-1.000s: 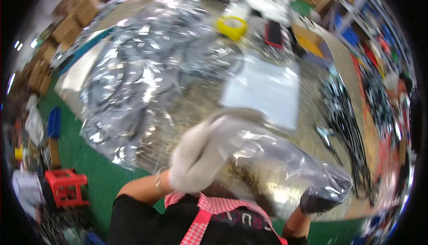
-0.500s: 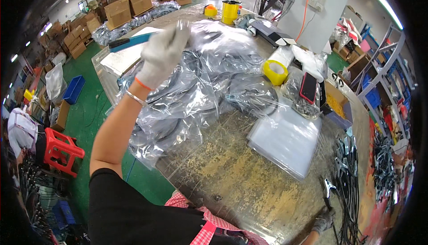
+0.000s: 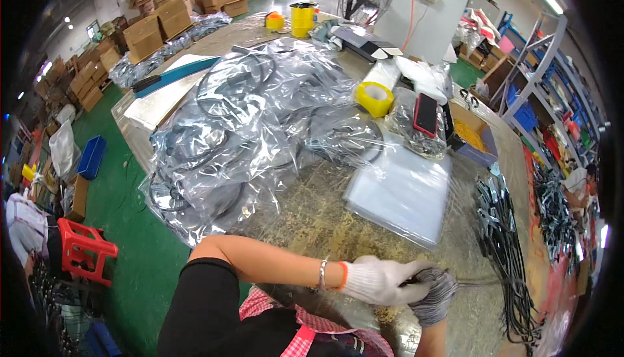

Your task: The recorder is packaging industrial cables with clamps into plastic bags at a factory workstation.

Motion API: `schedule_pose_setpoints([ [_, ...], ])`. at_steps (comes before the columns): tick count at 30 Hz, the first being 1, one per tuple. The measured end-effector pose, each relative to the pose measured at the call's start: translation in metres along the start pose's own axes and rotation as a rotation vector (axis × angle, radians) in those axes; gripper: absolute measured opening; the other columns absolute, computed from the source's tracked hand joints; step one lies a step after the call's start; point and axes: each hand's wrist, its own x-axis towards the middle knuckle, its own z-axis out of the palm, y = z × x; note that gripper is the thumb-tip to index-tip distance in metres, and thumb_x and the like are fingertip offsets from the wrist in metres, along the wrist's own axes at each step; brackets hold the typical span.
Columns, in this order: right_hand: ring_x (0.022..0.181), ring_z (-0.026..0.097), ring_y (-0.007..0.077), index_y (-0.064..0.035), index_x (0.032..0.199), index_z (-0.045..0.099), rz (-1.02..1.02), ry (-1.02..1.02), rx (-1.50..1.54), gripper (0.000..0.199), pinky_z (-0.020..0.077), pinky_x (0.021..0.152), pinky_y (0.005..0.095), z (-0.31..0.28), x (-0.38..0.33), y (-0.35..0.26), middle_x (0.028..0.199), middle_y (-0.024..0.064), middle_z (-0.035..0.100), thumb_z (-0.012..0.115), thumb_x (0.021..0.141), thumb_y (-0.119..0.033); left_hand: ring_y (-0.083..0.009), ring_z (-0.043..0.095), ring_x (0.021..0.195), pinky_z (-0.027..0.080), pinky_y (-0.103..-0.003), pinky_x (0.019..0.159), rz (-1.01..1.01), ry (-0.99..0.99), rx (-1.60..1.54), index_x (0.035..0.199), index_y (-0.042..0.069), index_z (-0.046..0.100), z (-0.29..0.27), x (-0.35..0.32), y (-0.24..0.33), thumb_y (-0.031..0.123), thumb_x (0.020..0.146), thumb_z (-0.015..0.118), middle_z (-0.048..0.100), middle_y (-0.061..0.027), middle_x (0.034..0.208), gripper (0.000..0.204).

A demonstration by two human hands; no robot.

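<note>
My left hand (image 3: pixel 383 280), in a white knit glove with an orange cuff, meets my right hand (image 3: pixel 434 297) over the table's near edge. A grey glove covers the right hand, and its fingers are curled round a black cable (image 3: pixel 480 284) that trails off to the right. My left fingers close in against the right ones; what lies between them is hidden. To the right lies a bundle of black cables (image 3: pixel 504 253) with metal clamps at the far end. Beyond my hands is a stack of clear plastic bags (image 3: pixel 400 191). A heap of bagged cables (image 3: pixel 227 129) covers the table's left side.
A yellow tape roll (image 3: pixel 375 99), a phone in a red case (image 3: pixel 426 114) and an open box of yellow bits (image 3: pixel 473 135) sit farther back. A yellow can (image 3: pixel 302 20) stands near the far edge. On the floor at left is a red stool (image 3: pixel 86 251).
My left hand has swung back from above the bagged heap to join my right. The right hand has moved left, away from the cable bundle, with a cable. The view has shifted.
</note>
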Motion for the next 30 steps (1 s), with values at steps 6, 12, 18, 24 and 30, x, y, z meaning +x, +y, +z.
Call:
schedule_pose_setpoints([
  [6,0.065,0.056,0.0307,-0.0136,0.074,0.057,0.293,-0.072,-0.484,0.011,0.0411,0.059,0.042,-0.001,-0.131,0.155,0.067,0.0117,0.057,0.05,0.081,-0.017,-0.0202,0.064,0.082,0.052,-0.033,0.072,0.151,0.534,0.947,0.101,0.009,0.064,-0.106,-0.026,-0.08,0.029,0.088,0.056,0.067,-0.0075,0.097,0.025],
  [12,0.058,0.054,0.023,-0.0202,0.078,0.065,0.108,-0.256,-0.192,0.004,0.0393,0.055,0.037,-0.011,-0.074,0.054,0.064,0.0019,0.057,0.063,0.076,-0.024,-0.0116,0.057,0.067,0.045,-0.026,0.054,-0.033,0.939,-0.333,0.094,0.002,0.065,-0.09,-0.056,-0.014,0.013,0.084,0.059,0.062,-0.0071,0.088,0.016],
  [18,0.061,0.059,0.0213,-0.0136,0.085,0.062,-0.294,0.13,-0.066,0.031,0.0436,0.047,0.037,-0.053,0.041,-0.041,0.078,0.0037,0.06,0.063,0.071,-0.042,-0.025,0.062,0.088,0.05,-0.035,0.077,0.283,0.398,-0.029,0.111,0.0,0.06,0.007,-0.024,-0.007,0.024,0.094,0.051,0.064,-0.0135,0.093,0.031],
  [24,0.052,0.053,0.0206,-0.0129,0.076,0.063,0.559,0.347,1.181,0.039,0.0423,0.044,0.0363,0.0,0.037,0.048,0.057,0.0041,0.049,0.055,0.085,-0.05,-0.0147,0.046,0.041,0.038,-0.028,0.044,0.261,0.567,-0.033,0.104,0.005,0.064,-0.034,-0.023,0.001,0.013,0.078,0.055,0.05,-0.002,0.051,0.028],
  [30,0.058,0.054,0.0186,-0.0126,0.086,0.063,1.035,0.371,2.294,0.04,0.0482,0.06,0.0354,0.078,0.025,0.03,0.061,0.0042,0.053,0.057,0.087,-0.052,-0.0216,0.053,0.043,0.039,-0.04,0.041,0.471,-0.041,0.733,0.071,0.013,0.058,0.004,0.001,-0.038,0.033,0.073,0.064,0.052,-0.0064,0.048,0.021],
])
